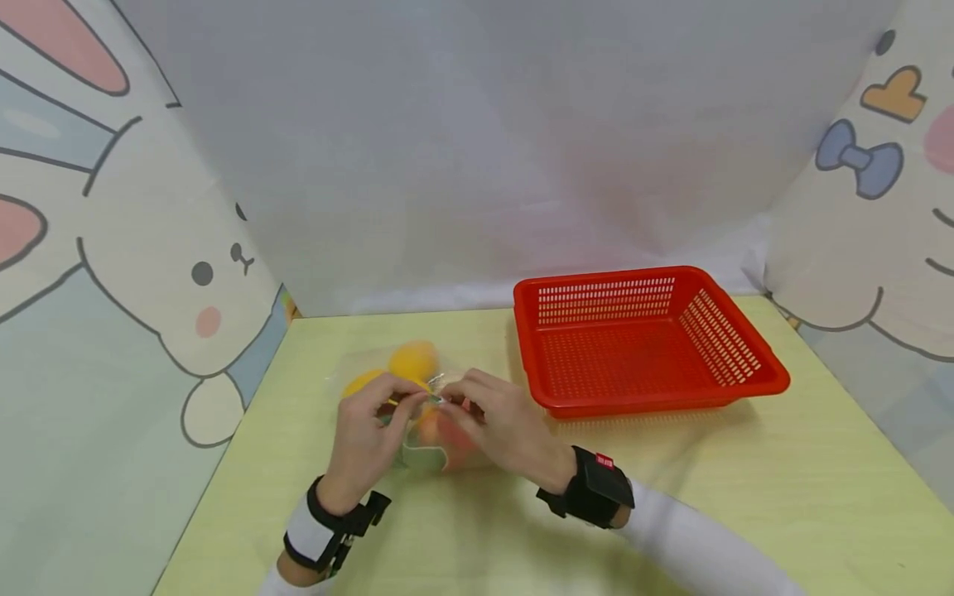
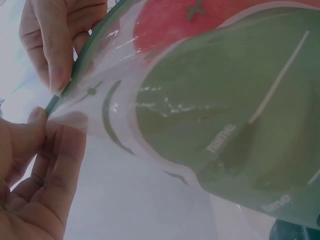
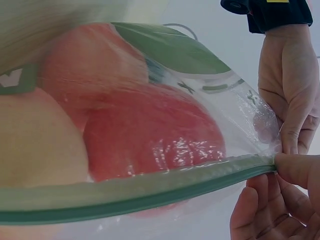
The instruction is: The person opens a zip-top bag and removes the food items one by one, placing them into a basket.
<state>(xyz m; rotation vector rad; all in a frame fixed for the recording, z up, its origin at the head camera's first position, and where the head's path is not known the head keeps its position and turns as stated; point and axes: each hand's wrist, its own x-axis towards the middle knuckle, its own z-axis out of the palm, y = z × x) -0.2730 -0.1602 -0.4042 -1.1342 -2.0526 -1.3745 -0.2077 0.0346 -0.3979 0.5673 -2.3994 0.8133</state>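
Observation:
A clear zip bag (image 1: 423, 458) with a green printed label lies on the table, holding several fruits. Yellow fruits (image 1: 414, 361) show at its far side, and a red peach-like fruit (image 3: 155, 132) shows through the film in the right wrist view. My left hand (image 1: 367, 434) pinches one end of the green zip strip (image 3: 125, 202) between thumb and fingers. Close beside it, the right hand (image 1: 510, 426) pinches the same strip, the two sets of fingertips nearly meeting. Both hands are over the bag and hide part of its contents from the head view.
A red plastic basket (image 1: 756, 385) with slotted sides stands to the right of the bag, toward the back of the pale yellow table (image 1: 671, 480). A white wall rises behind it, and panels with cartoon rabbits (image 1: 171, 298) flank both sides.

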